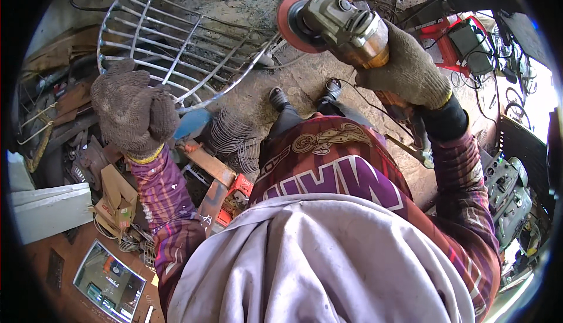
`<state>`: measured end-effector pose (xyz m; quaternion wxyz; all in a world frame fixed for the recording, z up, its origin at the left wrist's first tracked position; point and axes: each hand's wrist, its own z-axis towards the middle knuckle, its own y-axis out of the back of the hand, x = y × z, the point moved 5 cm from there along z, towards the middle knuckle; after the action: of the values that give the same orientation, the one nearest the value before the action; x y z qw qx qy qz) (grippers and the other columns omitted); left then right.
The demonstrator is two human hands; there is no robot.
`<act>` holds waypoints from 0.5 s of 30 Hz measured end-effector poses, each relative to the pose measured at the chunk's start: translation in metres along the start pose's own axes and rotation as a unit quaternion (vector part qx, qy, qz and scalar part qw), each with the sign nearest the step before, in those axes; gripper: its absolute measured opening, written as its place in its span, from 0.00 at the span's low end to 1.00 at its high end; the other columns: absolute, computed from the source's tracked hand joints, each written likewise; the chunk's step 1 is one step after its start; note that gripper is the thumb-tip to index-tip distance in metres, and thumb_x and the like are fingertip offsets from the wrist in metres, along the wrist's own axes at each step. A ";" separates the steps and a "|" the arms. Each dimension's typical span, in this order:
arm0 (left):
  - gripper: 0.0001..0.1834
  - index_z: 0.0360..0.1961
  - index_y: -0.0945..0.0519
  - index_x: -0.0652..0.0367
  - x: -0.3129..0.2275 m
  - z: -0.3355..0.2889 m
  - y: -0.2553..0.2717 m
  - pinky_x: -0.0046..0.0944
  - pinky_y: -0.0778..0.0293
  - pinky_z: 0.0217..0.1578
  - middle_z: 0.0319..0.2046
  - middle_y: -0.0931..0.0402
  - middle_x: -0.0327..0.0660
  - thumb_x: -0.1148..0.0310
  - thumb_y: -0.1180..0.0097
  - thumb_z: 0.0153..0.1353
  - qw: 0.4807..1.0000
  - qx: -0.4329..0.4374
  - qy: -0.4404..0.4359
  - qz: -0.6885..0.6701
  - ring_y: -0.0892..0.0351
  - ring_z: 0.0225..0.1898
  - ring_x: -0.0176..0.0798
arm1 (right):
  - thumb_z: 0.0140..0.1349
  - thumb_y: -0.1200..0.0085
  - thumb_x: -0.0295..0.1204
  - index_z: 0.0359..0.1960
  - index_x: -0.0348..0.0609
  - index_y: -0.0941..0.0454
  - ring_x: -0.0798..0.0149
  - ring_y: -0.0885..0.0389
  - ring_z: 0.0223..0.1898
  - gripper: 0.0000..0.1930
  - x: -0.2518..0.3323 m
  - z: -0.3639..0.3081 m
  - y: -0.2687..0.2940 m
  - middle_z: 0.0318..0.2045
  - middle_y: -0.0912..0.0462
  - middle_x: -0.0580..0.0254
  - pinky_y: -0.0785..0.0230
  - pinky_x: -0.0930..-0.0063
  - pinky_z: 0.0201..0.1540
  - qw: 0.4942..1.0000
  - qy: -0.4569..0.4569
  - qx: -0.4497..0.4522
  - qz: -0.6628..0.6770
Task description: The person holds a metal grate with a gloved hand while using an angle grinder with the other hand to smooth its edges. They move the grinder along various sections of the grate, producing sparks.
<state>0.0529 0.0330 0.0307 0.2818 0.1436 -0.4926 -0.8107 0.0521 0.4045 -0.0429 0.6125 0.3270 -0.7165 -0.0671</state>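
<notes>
A curved grille of welded metal rods stretches across the upper left. My left hand, in a grey-brown knitted glove, grips its near left corner with the fingers curled round the rim. In the other glove, my right hand is wrapped round the body of an angle grinder at the upper right. The grinder carries a round reddish disc that sits beside the grille's far right end. Whether disc and rod touch, I cannot tell.
Coiled wire rings lie on the floor left of my feet. Cardboard, a white block and scrap crowd the left. A red plastic chair stands at upper right, and metal machine parts at right. A cord hangs near the grinder.
</notes>
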 end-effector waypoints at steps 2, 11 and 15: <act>0.14 0.26 0.16 0.56 0.002 -0.005 -0.003 0.57 0.23 0.46 0.31 0.18 0.43 0.65 0.34 0.32 0.999 -0.022 0.026 0.003 0.16 0.40 0.53 | 0.42 0.27 0.37 0.59 0.41 0.26 0.55 0.15 0.49 0.38 0.005 -0.004 -0.002 0.47 0.15 0.50 0.25 0.63 0.54 1.000 0.007 -0.001 0.001; 0.11 0.26 0.16 0.57 0.001 -0.004 -0.006 0.54 0.21 0.43 0.30 0.18 0.44 0.67 0.31 0.39 0.991 -0.127 0.031 0.009 0.17 0.35 0.53 | 0.40 0.27 0.36 0.65 0.42 0.31 0.54 0.16 0.49 0.45 0.039 -0.010 -0.008 0.49 0.16 0.50 0.25 0.64 0.55 0.998 0.041 0.000 -0.045; 0.09 0.26 0.17 0.58 0.006 -0.005 0.003 0.53 0.21 0.43 0.30 0.18 0.44 0.66 0.32 0.45 0.992 -0.128 0.017 -0.002 0.17 0.35 0.53 | 0.41 0.28 0.36 0.63 0.42 0.29 0.53 0.15 0.49 0.42 0.040 -0.005 -0.007 0.47 0.16 0.49 0.24 0.64 0.54 0.998 0.055 0.000 -0.020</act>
<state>0.0520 0.0249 0.0307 0.3041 0.1209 -0.3796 -0.8653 0.0579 0.3782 -0.0122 0.6496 0.3445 -0.6750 -0.0608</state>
